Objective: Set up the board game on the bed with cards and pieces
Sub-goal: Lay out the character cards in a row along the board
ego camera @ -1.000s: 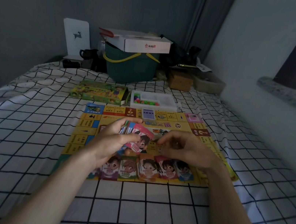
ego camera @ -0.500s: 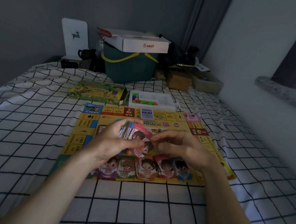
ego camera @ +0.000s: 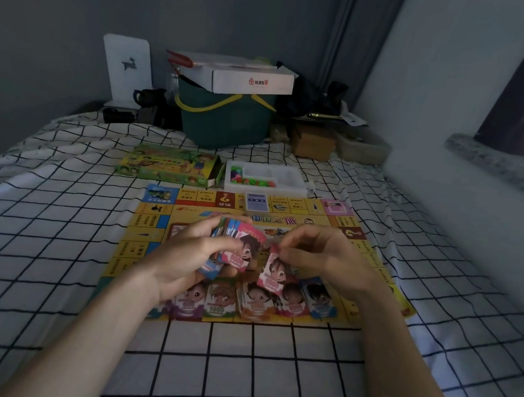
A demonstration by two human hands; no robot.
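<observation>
A yellow game board [ego camera: 147, 225] lies flat on the checked bedsheet. My left hand [ego camera: 191, 252] grips a fanned stack of cartoon-face money cards [ego camera: 240, 246] above the board's middle. My right hand [ego camera: 323, 258] pinches one pink card [ego camera: 273, 271] by its top edge, just right of the stack and apart from it. Several piles of the same kind of cards [ego camera: 255, 299] lie in a row along the board's near edge. A small blue card deck [ego camera: 256, 201] sits on the board's far edge.
A white tray with coloured pieces [ego camera: 290, 182] and the green game box [ego camera: 167, 163] lie beyond the board. A green basket [ego camera: 224, 121] topped by a white carton, a cardboard box [ego camera: 313, 141] and clutter stand at the bed's head. A wall and window ledge [ego camera: 503, 169] are on the right.
My right hand has drawn one pink card off the stack and moved it down and to the right. The left hand keeps the stack in about the same place.
</observation>
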